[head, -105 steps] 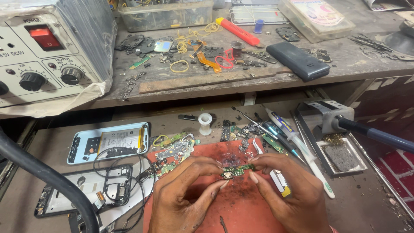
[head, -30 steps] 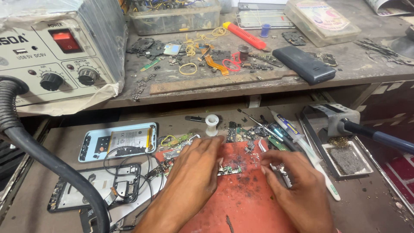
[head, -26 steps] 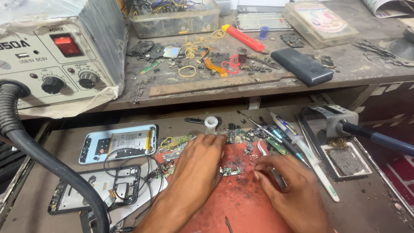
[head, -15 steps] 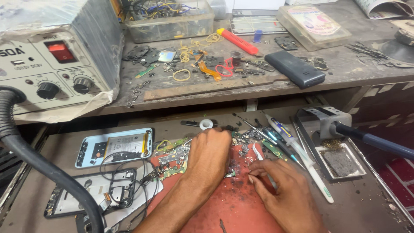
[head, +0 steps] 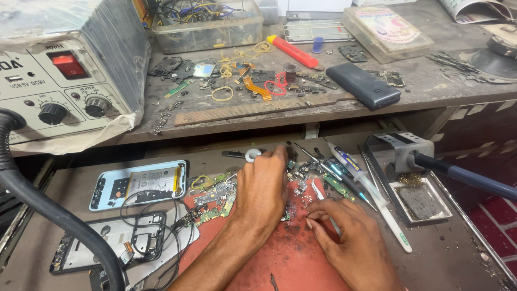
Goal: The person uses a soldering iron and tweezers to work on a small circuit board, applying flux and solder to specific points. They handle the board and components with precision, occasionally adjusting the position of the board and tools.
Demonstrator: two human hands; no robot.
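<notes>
Your left hand (head: 262,186) reaches, fingers together, toward parts at twelve o'clock; right hand (head: 344,237) pinches tweezers (head: 319,189). Circuit board (head: 215,198) looks light, fragile: grip its edges.

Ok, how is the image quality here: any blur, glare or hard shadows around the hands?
Head view: sharp overall, even soft light, no hard shadows. Left hand and right hand look crisp on the red mat. Mild sheen on the opened phone; straight edges bow slightly near the frame borders.
</notes>
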